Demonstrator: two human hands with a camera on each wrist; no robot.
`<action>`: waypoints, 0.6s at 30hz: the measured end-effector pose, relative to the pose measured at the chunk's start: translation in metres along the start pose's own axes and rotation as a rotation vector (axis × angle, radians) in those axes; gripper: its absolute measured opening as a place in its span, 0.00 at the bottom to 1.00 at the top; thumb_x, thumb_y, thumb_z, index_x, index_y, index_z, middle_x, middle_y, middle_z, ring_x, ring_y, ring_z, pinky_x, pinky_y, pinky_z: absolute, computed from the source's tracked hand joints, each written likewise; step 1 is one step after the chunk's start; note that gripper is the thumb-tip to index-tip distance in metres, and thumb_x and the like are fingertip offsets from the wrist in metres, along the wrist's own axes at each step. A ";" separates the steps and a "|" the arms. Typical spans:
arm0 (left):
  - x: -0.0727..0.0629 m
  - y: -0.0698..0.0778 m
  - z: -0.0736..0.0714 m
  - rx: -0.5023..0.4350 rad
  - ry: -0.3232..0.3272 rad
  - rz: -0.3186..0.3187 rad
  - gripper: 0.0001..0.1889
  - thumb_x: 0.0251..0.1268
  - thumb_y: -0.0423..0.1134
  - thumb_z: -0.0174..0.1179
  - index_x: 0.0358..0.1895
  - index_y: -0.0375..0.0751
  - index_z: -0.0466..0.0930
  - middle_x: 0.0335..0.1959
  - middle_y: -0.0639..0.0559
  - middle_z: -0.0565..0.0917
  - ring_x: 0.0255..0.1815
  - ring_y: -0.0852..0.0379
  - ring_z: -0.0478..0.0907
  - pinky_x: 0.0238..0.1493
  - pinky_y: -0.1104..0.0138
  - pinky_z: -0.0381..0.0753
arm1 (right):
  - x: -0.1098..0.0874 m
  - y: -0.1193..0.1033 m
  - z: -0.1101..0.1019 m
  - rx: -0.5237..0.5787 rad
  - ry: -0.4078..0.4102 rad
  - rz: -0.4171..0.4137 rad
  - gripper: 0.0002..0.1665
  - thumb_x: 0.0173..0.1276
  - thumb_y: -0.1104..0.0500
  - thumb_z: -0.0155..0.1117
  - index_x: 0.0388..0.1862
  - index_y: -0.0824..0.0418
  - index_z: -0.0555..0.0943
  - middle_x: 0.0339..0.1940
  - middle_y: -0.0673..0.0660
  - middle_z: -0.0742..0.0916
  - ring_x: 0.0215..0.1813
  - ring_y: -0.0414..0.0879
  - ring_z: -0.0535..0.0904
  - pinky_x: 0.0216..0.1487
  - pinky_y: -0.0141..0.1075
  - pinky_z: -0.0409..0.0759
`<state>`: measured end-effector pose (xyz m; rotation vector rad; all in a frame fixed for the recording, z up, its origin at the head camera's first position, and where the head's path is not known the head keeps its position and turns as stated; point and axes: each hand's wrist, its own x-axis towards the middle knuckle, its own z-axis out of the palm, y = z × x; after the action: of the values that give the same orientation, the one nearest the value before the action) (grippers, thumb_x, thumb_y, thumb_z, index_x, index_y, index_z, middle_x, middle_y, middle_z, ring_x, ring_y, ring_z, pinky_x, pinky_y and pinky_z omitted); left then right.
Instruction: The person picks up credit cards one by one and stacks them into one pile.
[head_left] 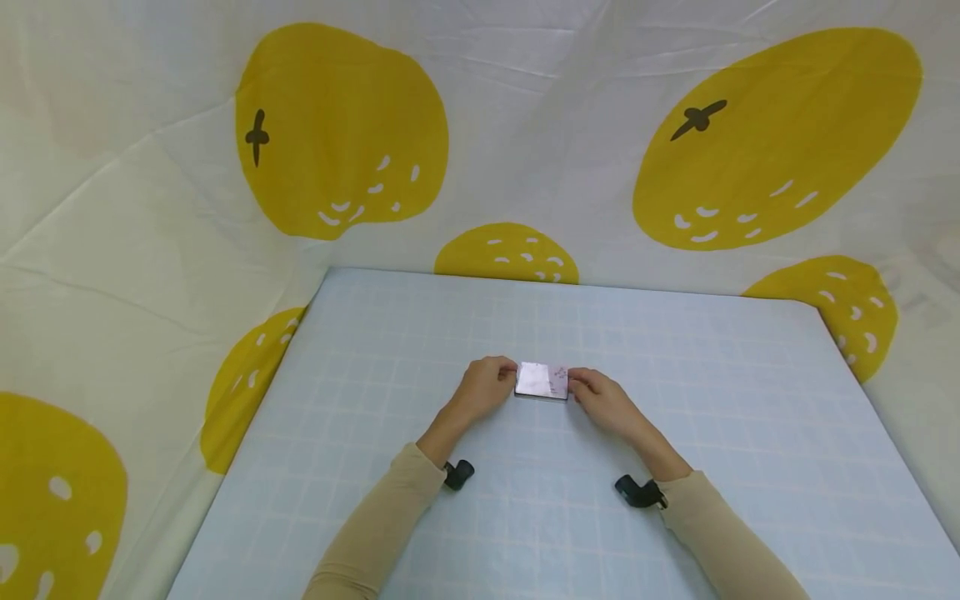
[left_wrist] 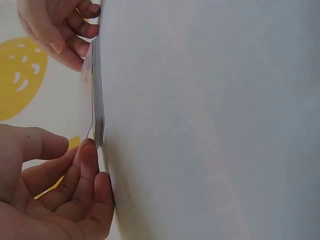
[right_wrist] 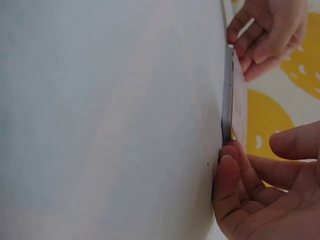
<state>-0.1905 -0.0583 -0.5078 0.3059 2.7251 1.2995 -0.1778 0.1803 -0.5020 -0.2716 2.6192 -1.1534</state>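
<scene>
A small, flat booklet-like thing [head_left: 542, 379] with a shiny pink top lies on the table between my hands. Its side edge [left_wrist: 98, 95] shows several thin layers, and the pink top sheet [right_wrist: 240, 100] stands slightly apart from them. At its left end, my left hand [head_left: 483, 387] touches the edge with bent fingertips; the thumb is held off it. My right hand [head_left: 603, 402] meets the opposite end in the same way, its thumb [right_wrist: 295, 141] also apart. Exactly how the fingertips meet the sheet is partly hidden.
A pale blue checked cloth [head_left: 540, 517] covers the table. White fabric with yellow fruit prints [head_left: 525, 150] hangs behind the table's back edge and at its sides. A small black device [head_left: 459, 474] sits at the left wrist, another black device [head_left: 637, 492] at the right.
</scene>
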 end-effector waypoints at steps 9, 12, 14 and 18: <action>0.000 0.002 -0.001 0.027 -0.041 -0.020 0.13 0.71 0.33 0.56 0.51 0.32 0.85 0.44 0.46 0.86 0.39 0.57 0.79 0.44 0.64 0.82 | 0.001 0.001 -0.001 0.012 -0.016 0.007 0.24 0.81 0.57 0.49 0.67 0.70 0.73 0.47 0.60 0.82 0.46 0.51 0.76 0.50 0.46 0.74; -0.001 0.003 -0.001 0.040 -0.049 -0.020 0.13 0.71 0.32 0.56 0.51 0.31 0.84 0.43 0.45 0.87 0.38 0.58 0.79 0.44 0.64 0.82 | 0.000 0.000 -0.001 0.018 -0.031 0.010 0.25 0.81 0.56 0.48 0.68 0.70 0.72 0.46 0.59 0.81 0.46 0.52 0.74 0.50 0.47 0.73; 0.000 0.004 -0.001 0.043 -0.054 -0.024 0.13 0.71 0.32 0.56 0.51 0.31 0.84 0.43 0.45 0.87 0.37 0.58 0.79 0.43 0.64 0.82 | 0.000 -0.001 -0.001 0.022 -0.034 0.018 0.25 0.81 0.56 0.48 0.69 0.70 0.72 0.46 0.59 0.81 0.47 0.52 0.74 0.51 0.47 0.72; 0.000 0.005 -0.002 0.046 -0.054 -0.022 0.13 0.71 0.32 0.56 0.51 0.31 0.84 0.43 0.45 0.87 0.38 0.58 0.80 0.43 0.64 0.82 | 0.000 -0.001 -0.001 0.008 -0.032 0.003 0.26 0.80 0.56 0.50 0.70 0.70 0.70 0.54 0.63 0.81 0.54 0.56 0.76 0.57 0.52 0.73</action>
<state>-0.1906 -0.0569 -0.5028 0.3101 2.7086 1.2074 -0.1782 0.1800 -0.5007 -0.2819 2.5861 -1.1487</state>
